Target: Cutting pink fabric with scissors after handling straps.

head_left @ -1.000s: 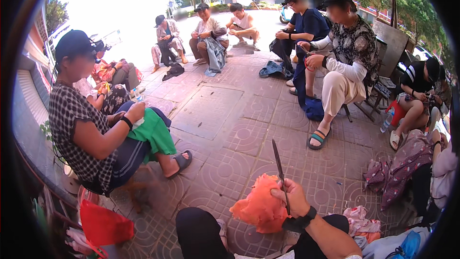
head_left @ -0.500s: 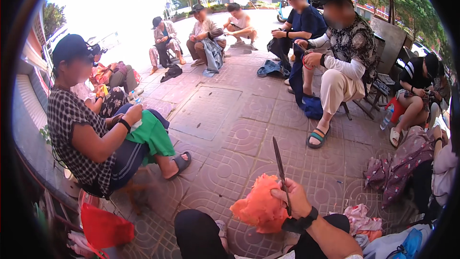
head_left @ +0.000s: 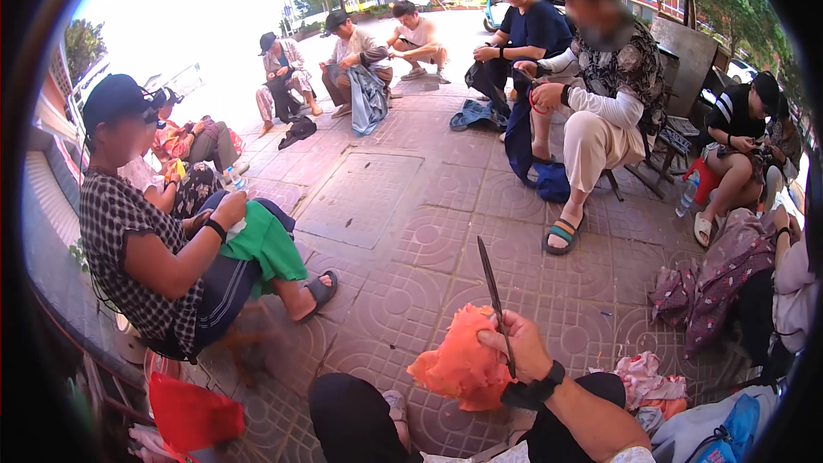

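Note:
My right hand (head_left: 527,347) is closed, its thumb pressing a crumpled orange cloth (head_left: 463,364) with an uneven, ruffled edge. In the same grip is a long, thin dark metal blade (head_left: 491,283), point up and leaning slightly left. Its lower end is hidden by the fingers, so I cannot tell whether it belongs to scissors or a knife. The cloth hangs above the paving, in front of my dark-clad knees (head_left: 360,416). A black band (head_left: 536,390) circles my right wrist. My left hand is out of sight.
Close on my left a seated person (head_left: 154,240) holds green cloth (head_left: 266,244); a red cloth (head_left: 193,411) lies below. Ahead right sits a person in sandals (head_left: 591,111). Pink scraps (head_left: 647,381) and a blue bag (head_left: 729,433) lie by my right side. Several others sit around.
My right hand, with the cloth and blade, sits slightly further left and up in the picture. The view has shifted a little; the grip looks the same.

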Available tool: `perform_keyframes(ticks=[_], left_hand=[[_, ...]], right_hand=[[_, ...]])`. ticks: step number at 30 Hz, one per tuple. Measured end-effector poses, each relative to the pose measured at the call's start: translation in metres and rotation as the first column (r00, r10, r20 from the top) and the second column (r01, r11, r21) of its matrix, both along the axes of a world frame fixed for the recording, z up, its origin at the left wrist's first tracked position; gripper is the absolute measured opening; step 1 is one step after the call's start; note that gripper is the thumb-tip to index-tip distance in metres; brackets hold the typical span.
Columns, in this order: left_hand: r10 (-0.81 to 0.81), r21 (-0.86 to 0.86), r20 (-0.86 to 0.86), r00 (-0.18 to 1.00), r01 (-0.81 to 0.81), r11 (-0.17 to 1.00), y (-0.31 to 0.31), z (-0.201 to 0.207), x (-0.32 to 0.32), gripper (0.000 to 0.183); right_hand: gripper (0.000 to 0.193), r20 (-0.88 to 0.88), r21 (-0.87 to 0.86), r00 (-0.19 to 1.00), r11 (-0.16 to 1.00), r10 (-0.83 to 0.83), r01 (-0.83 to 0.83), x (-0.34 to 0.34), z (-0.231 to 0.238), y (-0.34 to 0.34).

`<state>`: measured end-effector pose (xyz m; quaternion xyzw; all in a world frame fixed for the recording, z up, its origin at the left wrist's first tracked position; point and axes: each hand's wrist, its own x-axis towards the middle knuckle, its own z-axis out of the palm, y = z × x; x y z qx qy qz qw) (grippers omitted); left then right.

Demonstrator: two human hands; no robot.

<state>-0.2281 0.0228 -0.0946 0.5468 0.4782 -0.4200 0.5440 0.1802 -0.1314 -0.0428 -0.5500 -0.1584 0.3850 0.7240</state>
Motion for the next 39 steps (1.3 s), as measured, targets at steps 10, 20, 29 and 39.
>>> perform_keyframes(ticks=[10, 20, 29, 39], left_hand=[[-0.390, -0.034, -0.096, 0.916, 0.388, 0.921, 0.026, 0.035, 0.007, 0.053], [0.106, -0.168, 0.816, 0.569, 0.057, 0.984, 0.035, 0.137, 0.187, 0.025], [0.429, -0.398, 0.854, 0.296, -0.161, 0.903, -0.022, 0.045, 0.316, 0.015], [0.454, -0.319, 0.859, 0.238, -0.446, 0.837, -0.018, 0.022, 0.322, 0.026]], right_hand=[[0.023, -0.030, 0.059, 1.000, 0.998, 0.000, 0.001, -0.001, 0.002, 0.003], [0.015, 0.019, 0.082, 0.998, 0.995, -0.052, 0.051, 0.008, -0.011, 0.005], [0.015, 0.126, 0.109, 0.982, 0.986, -0.140, 0.127, 0.008, -0.013, 0.008], [0.017, 0.141, 0.105, 0.965, 0.973, -0.219, 0.205, 0.017, -0.004, 0.002]])
